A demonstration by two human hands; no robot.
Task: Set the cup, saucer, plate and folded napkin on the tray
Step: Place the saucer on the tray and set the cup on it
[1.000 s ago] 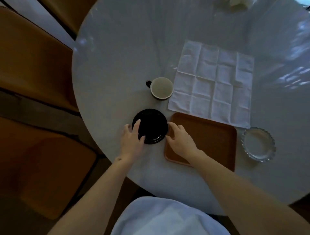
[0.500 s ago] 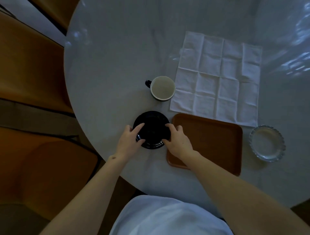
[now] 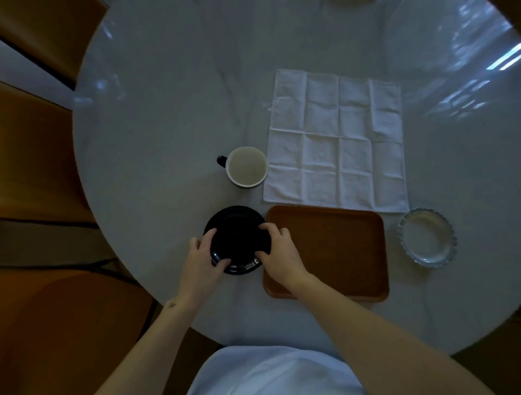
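Observation:
A black plate lies on the table just left of the brown tray. My left hand grips its left rim and my right hand grips its right rim, over the tray's left edge. A dark cup with a pale inside stands behind the plate, its handle pointing left. The white napkin lies spread open and creased, behind the tray. A clear glass saucer with a scalloped rim sits right of the tray.
The round pale table has its near edge close to my body. Brown chairs stand along the left side. A pale object at the far table edge is mostly cut off.
Both hands have closed further around the black plate's rim, with fingers now curled over its edges. The plate stays in the same spot beside the tray.

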